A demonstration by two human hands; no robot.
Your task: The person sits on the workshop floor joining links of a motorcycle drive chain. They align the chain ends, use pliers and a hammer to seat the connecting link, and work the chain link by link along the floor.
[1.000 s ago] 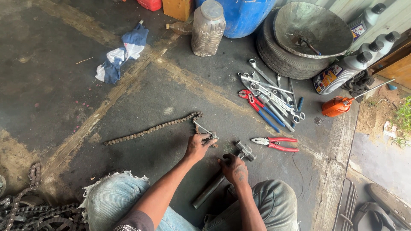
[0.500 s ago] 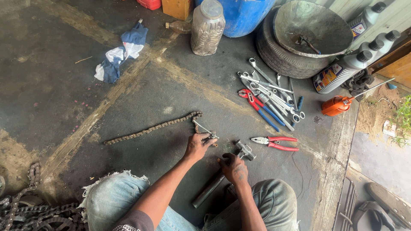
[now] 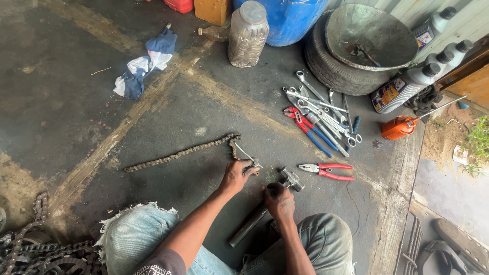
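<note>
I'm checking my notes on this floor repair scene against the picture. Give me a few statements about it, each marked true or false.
1. The left hand holds a thin metal tool at the end of the chain. True.
2. The right hand grips red-handled pliers. False: it grips a hammer; the red-handled pliers lie untouched on the floor beside it.
3. The chain hangs off the ground. False: it lies stretched out on the floor.
4. A pile of spanners lies near the tyre. True.
5. The orange oil can stands upright inside the metal basin. False: it lies on the floor, apart from it.
</note>
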